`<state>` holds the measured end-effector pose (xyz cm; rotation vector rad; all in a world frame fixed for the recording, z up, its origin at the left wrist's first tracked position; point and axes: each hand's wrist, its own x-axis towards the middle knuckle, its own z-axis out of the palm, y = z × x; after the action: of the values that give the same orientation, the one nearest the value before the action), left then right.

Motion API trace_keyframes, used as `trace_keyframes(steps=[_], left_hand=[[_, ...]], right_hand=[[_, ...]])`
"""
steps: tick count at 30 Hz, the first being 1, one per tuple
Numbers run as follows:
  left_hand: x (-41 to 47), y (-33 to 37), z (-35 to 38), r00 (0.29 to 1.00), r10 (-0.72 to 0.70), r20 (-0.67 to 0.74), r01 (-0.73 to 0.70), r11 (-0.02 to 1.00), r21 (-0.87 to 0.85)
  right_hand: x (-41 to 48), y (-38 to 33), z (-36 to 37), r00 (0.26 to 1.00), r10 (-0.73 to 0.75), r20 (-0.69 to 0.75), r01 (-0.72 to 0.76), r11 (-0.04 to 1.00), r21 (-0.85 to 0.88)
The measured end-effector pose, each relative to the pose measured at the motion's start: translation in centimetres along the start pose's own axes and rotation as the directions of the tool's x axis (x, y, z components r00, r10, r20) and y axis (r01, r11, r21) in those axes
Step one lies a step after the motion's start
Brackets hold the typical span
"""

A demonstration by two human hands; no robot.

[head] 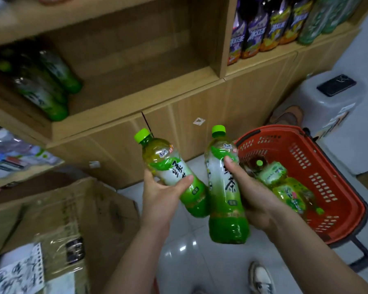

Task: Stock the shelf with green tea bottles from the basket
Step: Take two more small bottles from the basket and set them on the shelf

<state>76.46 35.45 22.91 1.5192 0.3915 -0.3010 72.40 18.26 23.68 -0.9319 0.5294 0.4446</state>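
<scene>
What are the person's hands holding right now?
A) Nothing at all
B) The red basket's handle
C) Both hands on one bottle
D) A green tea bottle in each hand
D: the left hand grips one green tea bottle and the right hand grips a second green tea bottle, both outside the red basket.

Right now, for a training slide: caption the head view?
Left hand grips a tilted tea bottle, right hand a near-upright tea bottle, beside the red basket, below the partly stocked shelf.
</scene>
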Motion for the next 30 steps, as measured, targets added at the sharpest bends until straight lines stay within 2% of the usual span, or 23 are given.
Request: trace_keyframes(steps=[4,8,13,19,25,30], left_hand=[[2.6,1.2,-2.4,0.992,0.037,-0.123,-0.024,0.994,0.106],[6.7,3.2,-2.9,0.996,0.056,-0.076,-0.045,0.989,0.14],[14.6,6.4,-1.3,0.988,0.143,-0.05,-0.13,0.97,0.206],[23.7,10.6,1.7,0.936,0.342,-0.079,-0.316,0.919,0.237],[30.3,13.0,2.9,0.899,0.421,-0.121,-0.379,0.886,0.268],[33.9,12.4,2.3,0.883,0.458,-0.105,-0.389,0.838,0.383]], right_hand=[[3.0,-2.8,2.5,0.984,-0.128,-0.124,0.112,0.986,-0.128],[7.1,-7.3,4.1,0.928,-0.307,-0.21,0.268,0.943,-0.197],[14.3,-13.6,5.0,0.869,-0.458,-0.188,0.415,0.881,-0.227],[23.3,-19.1,5.3,0.841,-0.527,-0.126,0.497,0.843,-0.206],[29.3,-21.0,5.3,0.848,-0.523,-0.088,0.503,0.845,-0.179],[32.5,-20.4,5.8,0.802,-0.596,-0.033,0.56,0.77,-0.305]])
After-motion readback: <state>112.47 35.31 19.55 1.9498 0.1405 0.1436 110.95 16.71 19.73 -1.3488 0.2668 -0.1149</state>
